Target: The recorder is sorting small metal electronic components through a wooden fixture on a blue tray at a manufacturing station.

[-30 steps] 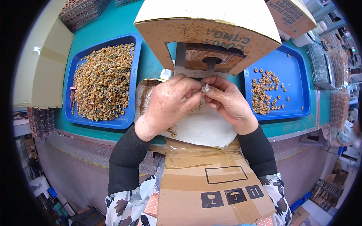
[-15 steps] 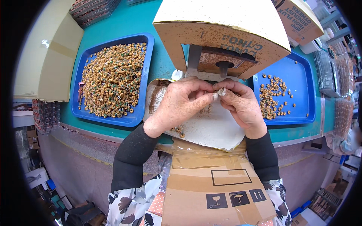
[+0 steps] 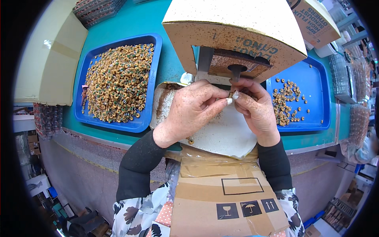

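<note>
Bright light pours over a teal worktop (image 3: 130,21), and it runs right across the view — bending at the front, thanks to the lens. Below it, greyish-mauve floor (image 3: 83,181), crossed by a yellow line (image 3: 87,158). Out left, a big cream carton (image 3: 47,63) catches a white glare — and at upper right, grey metal bars (image 3: 355,37) slant over blurred clutter!

— How does the small part (image 3: 231,94) look?
— It is brownish and mostly covered, so its shape I cannot tell.
— And where is it?
— At the tips of left fingers (image 3: 216,92), right fingers (image 3: 246,102) just beside it.
</note>
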`<state>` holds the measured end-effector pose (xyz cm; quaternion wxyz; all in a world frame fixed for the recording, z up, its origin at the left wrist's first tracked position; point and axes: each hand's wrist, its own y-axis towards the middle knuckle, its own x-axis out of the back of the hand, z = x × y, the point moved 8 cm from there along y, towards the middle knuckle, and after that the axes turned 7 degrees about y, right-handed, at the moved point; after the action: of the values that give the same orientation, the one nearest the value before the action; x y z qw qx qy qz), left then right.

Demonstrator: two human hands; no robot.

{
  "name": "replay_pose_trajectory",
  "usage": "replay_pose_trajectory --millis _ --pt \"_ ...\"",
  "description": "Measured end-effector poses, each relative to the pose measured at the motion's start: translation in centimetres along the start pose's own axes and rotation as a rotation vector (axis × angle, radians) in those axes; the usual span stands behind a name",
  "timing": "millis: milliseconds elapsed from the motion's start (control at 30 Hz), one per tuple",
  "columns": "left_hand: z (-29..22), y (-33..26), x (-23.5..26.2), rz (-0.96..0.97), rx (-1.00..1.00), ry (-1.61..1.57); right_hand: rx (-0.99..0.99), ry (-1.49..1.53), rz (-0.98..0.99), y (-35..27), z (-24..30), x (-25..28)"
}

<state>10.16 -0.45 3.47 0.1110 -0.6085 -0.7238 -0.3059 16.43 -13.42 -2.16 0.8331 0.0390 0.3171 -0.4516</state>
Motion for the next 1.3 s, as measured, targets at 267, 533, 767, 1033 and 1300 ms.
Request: replay_pose_trajectory --millis 267,533,767,1033,1300 --pt "-1.0 0.0 0.4 -0.051 -0.049 0.032 -0.021 0.062 0.072 -0.1 0.2 0.0" --pt "-1.8 0.1 0.6 -0.075 -0.098 0.020 -0.001 -0.008 0.019 -0.1 0.5 0.1" --pt "-2.6 0.5 1.0 -0.147 -0.076 0.040 -0.061 0.089 0.073 0.2 0.8 -0.6" --pt "-2.3 0.9 0.8 -0.127 -0.052 0.017 -0.070 0.161 0.080 0.3 0.5 -0.5" --pt "-2.2 1.8 1.1 -0.083 -0.106 0.024 -0.024 0.192 0.034 0.1 0.6 -1.1"
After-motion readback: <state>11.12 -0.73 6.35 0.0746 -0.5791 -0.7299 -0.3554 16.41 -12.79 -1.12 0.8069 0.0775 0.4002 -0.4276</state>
